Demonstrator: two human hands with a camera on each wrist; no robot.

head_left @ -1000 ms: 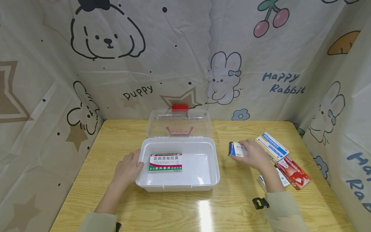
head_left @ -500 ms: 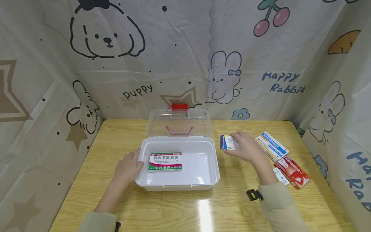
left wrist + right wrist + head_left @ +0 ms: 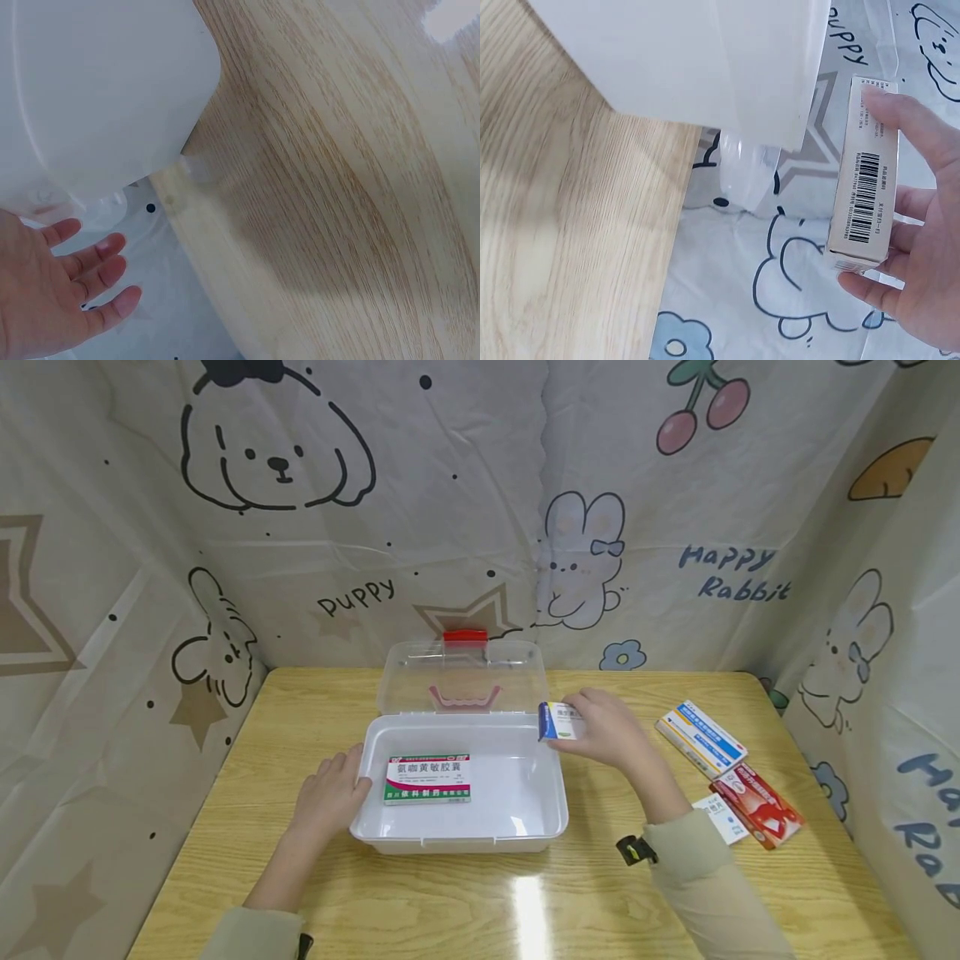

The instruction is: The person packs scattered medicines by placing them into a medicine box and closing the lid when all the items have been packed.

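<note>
My right hand (image 3: 603,731) pinches a small white-and-blue medicine box (image 3: 558,721) at the back right corner of a white plastic storage box (image 3: 562,793). In the right wrist view, the barcode side of this medicine box (image 3: 862,180) shows, thumb on one end and fingers at the other. My left hand (image 3: 333,792) is at the storage box's left rim; in the left wrist view its fingers are apart and loosely bent beside the wall, thumb hidden. A green, white and magenta medicine box (image 3: 427,779) lies flat inside the storage box, to the left.
The clear lid (image 3: 517,672) with a red latch stands tipped back behind the storage box. To the right on the wooden table (image 3: 450,902) lie a blue-and-white carton (image 3: 702,737), a red carton (image 3: 757,804) and a small white carton (image 3: 723,818). A printed curtain (image 3: 465,485) surrounds the table.
My right hand has carried the small medicine box left and slightly away from me, from beside the cartons to the storage box's rim. My left hand has stayed put.
</note>
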